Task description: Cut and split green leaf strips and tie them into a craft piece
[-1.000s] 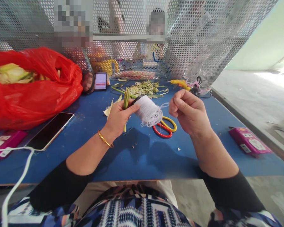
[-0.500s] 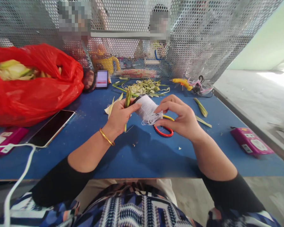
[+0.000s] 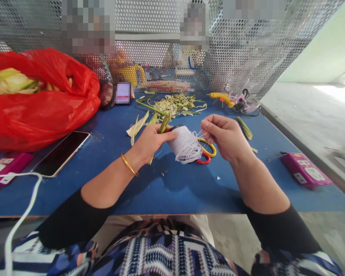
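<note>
My left hand (image 3: 151, 142) is closed round a spool of white thread (image 3: 186, 145), thumb on its dark end. The same hand grips a folded green husk strip (image 3: 165, 123) between thumb and fingers. Loose loops of thread hang off the spool's right end. My right hand (image 3: 222, 134), fingers pinched, holds strands of that thread just right of the spool. Scissors with red and yellow handles (image 3: 211, 147) lie on the table behind the spool; their blades are hidden. A pale dry husk piece (image 3: 137, 127) lies left of my left hand.
The blue table (image 3: 172, 191) bears a heap of husk scraps (image 3: 175, 104), a red bag of husks (image 3: 46, 122), a phone (image 3: 61, 154), a yellow glue gun (image 3: 222, 98) and a purple box (image 3: 306, 170). A perforated metal screen (image 3: 155, 23) stands behind, with people beyond.
My right hand has moved off the spool to the right, drawing thread strands with it. The spool and the husk strip in my left hand have shifted slightly right.
</note>
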`<state>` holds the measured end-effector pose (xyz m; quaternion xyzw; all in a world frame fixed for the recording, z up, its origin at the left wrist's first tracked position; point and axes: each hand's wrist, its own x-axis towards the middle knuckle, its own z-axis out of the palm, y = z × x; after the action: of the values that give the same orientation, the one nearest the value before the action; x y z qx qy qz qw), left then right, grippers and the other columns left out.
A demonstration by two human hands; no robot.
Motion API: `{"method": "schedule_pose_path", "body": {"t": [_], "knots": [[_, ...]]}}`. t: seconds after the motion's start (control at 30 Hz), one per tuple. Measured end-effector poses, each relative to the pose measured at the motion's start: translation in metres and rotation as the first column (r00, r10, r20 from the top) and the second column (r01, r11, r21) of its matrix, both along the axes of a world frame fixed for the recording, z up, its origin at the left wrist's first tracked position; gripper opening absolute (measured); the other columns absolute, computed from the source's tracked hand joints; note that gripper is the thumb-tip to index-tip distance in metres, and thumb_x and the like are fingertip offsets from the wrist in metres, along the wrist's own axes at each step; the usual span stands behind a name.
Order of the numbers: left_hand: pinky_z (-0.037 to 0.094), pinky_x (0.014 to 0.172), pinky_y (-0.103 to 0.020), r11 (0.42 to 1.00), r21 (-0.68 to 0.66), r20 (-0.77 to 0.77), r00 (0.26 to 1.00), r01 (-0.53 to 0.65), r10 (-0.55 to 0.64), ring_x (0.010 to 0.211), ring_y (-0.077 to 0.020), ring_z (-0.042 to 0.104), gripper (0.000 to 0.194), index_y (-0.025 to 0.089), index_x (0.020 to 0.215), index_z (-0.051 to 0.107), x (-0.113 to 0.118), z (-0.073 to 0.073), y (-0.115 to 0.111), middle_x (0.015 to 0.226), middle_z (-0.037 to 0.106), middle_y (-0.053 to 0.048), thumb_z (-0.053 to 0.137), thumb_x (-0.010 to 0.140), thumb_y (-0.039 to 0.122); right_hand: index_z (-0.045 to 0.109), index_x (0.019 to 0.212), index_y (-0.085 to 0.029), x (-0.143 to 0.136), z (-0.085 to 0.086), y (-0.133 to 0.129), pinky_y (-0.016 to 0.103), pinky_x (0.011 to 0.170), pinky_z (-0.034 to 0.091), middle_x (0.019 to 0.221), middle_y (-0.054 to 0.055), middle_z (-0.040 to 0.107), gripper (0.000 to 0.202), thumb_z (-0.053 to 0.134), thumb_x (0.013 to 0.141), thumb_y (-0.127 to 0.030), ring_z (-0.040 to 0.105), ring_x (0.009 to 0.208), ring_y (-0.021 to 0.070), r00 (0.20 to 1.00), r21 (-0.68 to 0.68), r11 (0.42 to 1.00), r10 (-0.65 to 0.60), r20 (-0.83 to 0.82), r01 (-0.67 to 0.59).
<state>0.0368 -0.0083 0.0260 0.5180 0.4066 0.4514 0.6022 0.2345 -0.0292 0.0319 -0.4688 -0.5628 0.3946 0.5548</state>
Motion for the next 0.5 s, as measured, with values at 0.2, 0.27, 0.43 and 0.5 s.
{"method": "schedule_pose_path", "body": {"t": [0.2, 0.27, 0.43, 0.5], "knots": [[0.01, 0.039, -0.022, 0.991, -0.131, -0.019, 1.0, 0.018, -0.02, 0.039, -0.0031, 0.022, 0.026, 0.019, 0.064, 0.056, -0.003, -0.002, 0.002, 0.046, 0.035, 0.009, 0.082, 0.063, 0.021, 0.06, 0.067, -0.02, 0.01, -0.004, 0.007, 0.021, 0.044, 0.045, 0.058, -0.004, 0.057, 0.04, 0.087, 0.065, -0.049, 0.049, 0.045, 0.0066, 0.991, -0.045, 0.999, 0.0, -0.134, -0.006], [0.007, 0.039, -0.022, 0.987, -0.158, -0.008, 1.0, 0.024, -0.025, 0.037, -0.0022, 0.02, 0.029, 0.019, 0.065, 0.055, -0.004, -0.002, 0.002, 0.046, 0.034, 0.009, 0.084, 0.063, 0.022, 0.06, 0.07, -0.021, 0.014, -0.006, 0.01, 0.022, 0.046, 0.047, 0.062, -0.004, 0.059, 0.039, 0.088, 0.064, -0.047, 0.05, 0.047, 0.0067, 0.983, -0.082, 0.996, 0.023, -0.182, -0.038], [0.005, 0.038, -0.021, 0.978, -0.205, 0.053, 0.998, 0.032, -0.022, 0.035, -0.0011, 0.019, 0.032, 0.018, 0.065, 0.055, -0.008, 0.004, 0.005, 0.045, 0.03, 0.011, 0.087, 0.062, 0.021, 0.068, 0.089, -0.025, 0.023, -0.014, 0.018, 0.03, 0.074, 0.059, 0.088, 0.001, 0.071, 0.03, 0.082, 0.072, -0.045, 0.069, 0.081, 0.0151, 0.985, 0.014, 0.998, -0.063, -0.161, 0.066], [0.006, 0.036, -0.019, 0.974, -0.227, 0.095, 0.996, 0.018, 0.004, 0.035, -0.0004, 0.019, 0.029, 0.018, 0.065, 0.056, -0.011, 0.006, 0.005, 0.045, 0.03, 0.011, 0.085, 0.063, 0.018, 0.071, 0.097, -0.027, 0.023, -0.015, 0.018, 0.036, 0.085, 0.058, 0.103, 0.003, 0.072, 0.031, 0.08, 0.074, -0.047, 0.069, 0.098, 0.0193, 0.985, 0.134, 0.977, -0.154, -0.082, 0.165]]}}
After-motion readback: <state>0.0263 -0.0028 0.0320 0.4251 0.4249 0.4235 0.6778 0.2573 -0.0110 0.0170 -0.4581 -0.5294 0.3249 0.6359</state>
